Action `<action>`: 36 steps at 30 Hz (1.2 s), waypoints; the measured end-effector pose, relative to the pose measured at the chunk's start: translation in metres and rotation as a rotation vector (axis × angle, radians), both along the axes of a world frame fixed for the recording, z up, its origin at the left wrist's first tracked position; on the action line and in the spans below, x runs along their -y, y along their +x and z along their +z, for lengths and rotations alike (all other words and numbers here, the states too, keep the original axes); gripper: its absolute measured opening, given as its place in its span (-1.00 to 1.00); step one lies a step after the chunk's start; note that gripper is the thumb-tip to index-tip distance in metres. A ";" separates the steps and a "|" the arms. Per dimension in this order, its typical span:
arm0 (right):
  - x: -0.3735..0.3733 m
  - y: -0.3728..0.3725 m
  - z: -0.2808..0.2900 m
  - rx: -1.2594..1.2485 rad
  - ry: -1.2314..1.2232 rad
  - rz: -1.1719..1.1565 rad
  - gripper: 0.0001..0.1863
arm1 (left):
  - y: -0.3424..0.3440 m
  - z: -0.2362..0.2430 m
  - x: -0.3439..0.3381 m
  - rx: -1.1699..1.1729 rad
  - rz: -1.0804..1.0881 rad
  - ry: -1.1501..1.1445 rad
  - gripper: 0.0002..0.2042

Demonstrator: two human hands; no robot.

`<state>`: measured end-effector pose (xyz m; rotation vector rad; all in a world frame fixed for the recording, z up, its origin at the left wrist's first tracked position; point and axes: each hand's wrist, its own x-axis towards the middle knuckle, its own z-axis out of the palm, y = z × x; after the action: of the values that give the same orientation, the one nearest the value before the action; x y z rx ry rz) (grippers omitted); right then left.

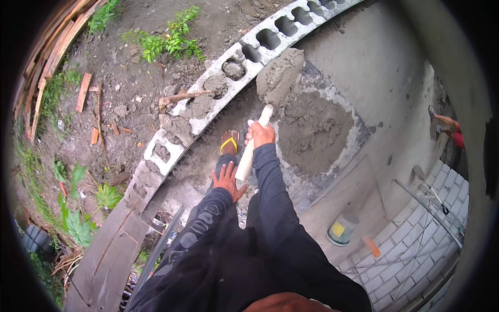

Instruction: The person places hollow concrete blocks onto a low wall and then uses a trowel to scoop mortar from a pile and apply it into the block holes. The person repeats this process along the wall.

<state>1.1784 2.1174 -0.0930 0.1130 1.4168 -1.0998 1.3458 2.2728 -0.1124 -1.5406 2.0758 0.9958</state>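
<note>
My right hand (261, 134) is wrapped round the pale wooden handle (247, 162) of what looks like a shovel. The tool's far end runs up to a heap of wet mortar (281, 77) beside the block wall, and its blade cannot be made out under the mortar. With fingers spread, my left hand (227, 182) lies on my left leg near the handle's lower end and grips nothing. Just right of my right hand, a larger pile of grey mortar (314, 130) spreads on the ground.
A curved row of hollow concrete blocks (249, 52) crosses on the left, some cavities mortar-filled, with a rusty bar (185, 97) sticking out. A bucket (341, 229) stands at lower right near stacked blocks (405, 255) and metal pipes. Another person's legs (446, 125) show far right.
</note>
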 end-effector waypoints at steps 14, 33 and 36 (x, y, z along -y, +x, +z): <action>0.100 0.078 0.054 -0.288 -0.013 -0.131 -0.51 | 0.026 -0.006 0.009 0.066 -0.003 0.156 -0.15; 0.101 -0.110 0.005 -1.287 0.214 1.022 -0.52 | 0.026 -0.012 0.010 0.006 0.053 0.118 -0.18; 0.051 -0.089 0.024 -1.274 0.201 0.959 -0.50 | 0.025 -0.013 0.012 0.009 0.055 0.114 -0.17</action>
<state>1.0892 2.0665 -0.0686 -1.2012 2.2712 -0.1001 1.3707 2.2611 -0.1253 -1.5484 1.9447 1.1049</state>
